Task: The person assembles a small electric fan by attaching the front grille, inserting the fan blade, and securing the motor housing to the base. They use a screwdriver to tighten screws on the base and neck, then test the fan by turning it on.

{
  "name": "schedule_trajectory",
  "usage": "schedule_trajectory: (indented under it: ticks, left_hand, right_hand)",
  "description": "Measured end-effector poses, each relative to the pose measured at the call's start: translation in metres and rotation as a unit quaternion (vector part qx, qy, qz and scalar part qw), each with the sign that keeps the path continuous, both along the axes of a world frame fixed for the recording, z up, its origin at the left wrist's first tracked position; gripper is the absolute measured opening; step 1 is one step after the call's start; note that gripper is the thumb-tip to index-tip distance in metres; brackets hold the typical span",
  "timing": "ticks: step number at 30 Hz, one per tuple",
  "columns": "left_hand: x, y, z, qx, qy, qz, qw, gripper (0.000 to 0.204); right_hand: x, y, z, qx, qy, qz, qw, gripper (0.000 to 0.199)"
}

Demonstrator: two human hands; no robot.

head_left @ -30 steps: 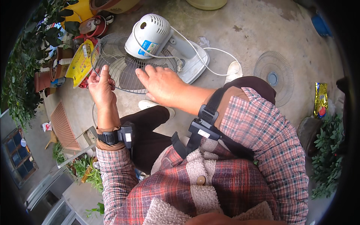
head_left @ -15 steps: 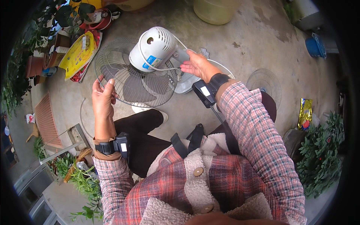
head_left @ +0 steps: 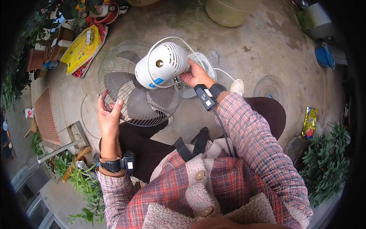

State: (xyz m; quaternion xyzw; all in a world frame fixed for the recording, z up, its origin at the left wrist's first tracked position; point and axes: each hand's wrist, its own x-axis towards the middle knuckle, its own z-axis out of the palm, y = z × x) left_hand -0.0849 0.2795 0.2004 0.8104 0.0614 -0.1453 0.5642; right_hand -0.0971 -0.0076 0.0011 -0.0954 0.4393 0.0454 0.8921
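Note:
An electric fan, its white motor housing (head_left: pixel 162 65) upward, tilts in front of me. Its wire grille (head_left: pixel 111 68) faces down and left, with dark blades (head_left: pixel 139 104) showing through. My left hand (head_left: pixel 109 117) grips the grille's near left rim, thumb on one side and fingers on the other. Beside the housing, my right hand (head_left: pixel 199 75) is closed around the fan's neck, which it mostly hides. Part of the pale fan base (head_left: pixel 207 65) shows beyond that hand. A white cord (head_left: pixel 225 73) loops over the housing and trails off to the right.
A loose round wire grille (head_left: pixel 271 91) lies on the concrete at right, near my shoe (head_left: pixel 237 87). A yellow bag (head_left: pixel 81 49) and pots stand at far left, a beige tub (head_left: pixel 230 11) at the back, a blue bucket (head_left: pixel 324 56) at far right.
The fan has shifted slightly right and toward me, its housing turning. My right hand has gone from loosely open by the cord to closed at the neck. The cord loop stands higher.

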Motion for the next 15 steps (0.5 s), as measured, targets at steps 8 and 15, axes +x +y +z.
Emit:
schedule_trajectory:
  ticks: [8,15]
  left_hand:
    - [-0.031,0.042,0.011,-0.026,-0.061,-0.023,0.998,0.078]
    - [-0.069,0.071,0.001,-0.069,-0.122,-0.04,0.989,0.088]
  right_hand:
    - [-0.032,0.0,0.091,-0.058,-0.195,0.016,0.979,0.041]
    - [-0.063,-0.013,0.164,-0.072,-0.157,-0.021,0.985,0.042]
